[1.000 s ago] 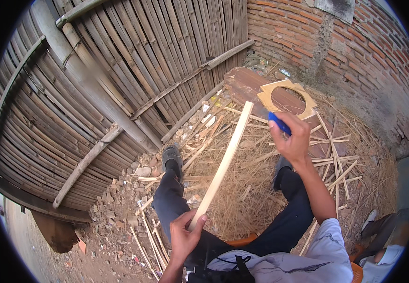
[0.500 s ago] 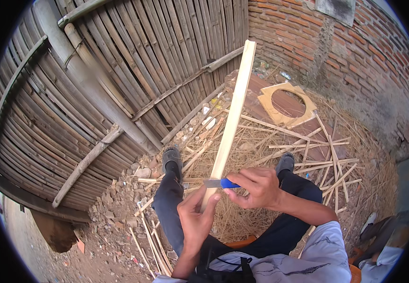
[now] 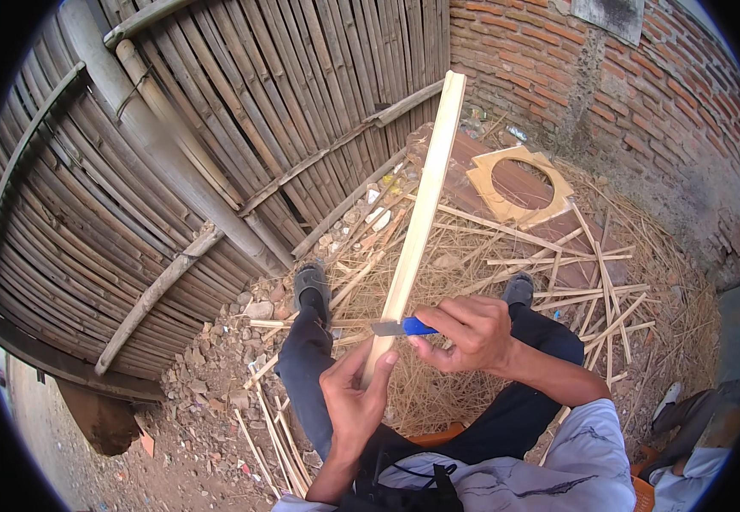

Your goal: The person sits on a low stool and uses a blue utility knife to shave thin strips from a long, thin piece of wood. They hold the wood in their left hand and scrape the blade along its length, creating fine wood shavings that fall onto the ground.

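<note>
Watching from afar, I see the left hand (image 3: pixel 355 401) gripping the near end of a pale wooden strip (image 3: pixel 424 213) that slants up and away above the straw (image 3: pixel 425 401). The right hand (image 3: pixel 470 333) grasps a blue-handled knife (image 3: pixel 414 326), its blade (image 3: pixel 384 328) crossing the strip just beyond the left thumb (image 3: pixel 385 367).

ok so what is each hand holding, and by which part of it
The left hand holds a pale wooden strip near the end closest to the body; the right hand grips a blue-handled knife by its handle.
</note>
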A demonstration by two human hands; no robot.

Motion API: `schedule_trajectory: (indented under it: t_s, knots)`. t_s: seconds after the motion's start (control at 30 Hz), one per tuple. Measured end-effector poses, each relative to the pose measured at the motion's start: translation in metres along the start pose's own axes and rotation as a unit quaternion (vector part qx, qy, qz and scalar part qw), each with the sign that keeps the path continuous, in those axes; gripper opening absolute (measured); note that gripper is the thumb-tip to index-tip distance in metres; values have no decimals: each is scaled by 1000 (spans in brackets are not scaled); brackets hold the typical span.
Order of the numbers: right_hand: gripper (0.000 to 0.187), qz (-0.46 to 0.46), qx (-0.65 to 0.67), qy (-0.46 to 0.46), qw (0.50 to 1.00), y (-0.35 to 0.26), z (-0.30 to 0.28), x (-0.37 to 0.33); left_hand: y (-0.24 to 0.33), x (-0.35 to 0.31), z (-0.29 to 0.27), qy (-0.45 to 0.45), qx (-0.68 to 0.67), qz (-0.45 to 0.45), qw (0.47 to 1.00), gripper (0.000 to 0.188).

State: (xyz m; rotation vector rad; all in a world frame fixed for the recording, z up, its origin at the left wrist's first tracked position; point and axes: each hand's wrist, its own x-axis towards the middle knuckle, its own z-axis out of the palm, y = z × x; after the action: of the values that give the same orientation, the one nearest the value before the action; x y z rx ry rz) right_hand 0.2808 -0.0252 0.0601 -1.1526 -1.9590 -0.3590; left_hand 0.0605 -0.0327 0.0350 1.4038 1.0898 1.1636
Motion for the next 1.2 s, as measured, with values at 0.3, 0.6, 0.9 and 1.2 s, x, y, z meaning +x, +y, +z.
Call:
schedule_trajectory:
  t_s: [0.3, 0.6, 0.9, 1.2]
  knots:
    - [25, -4, -24, 4, 1000, 4, 1, 1, -7, -5, -10, 9, 24, 14, 1000, 33]
    - [27, -2, -25, 15, 1000, 9, 1, 6, -7, -9, -19, 4, 50, 29, 998, 31]
    - [26, 11, -40, 45, 998, 20, -3, 11, -10, -17, -24, 2, 48, 39, 998, 31]
    - [22, 91, -29, 128, 987, 58, -12, 24, -14, -28, -31, -26, 59, -7, 998, 30]
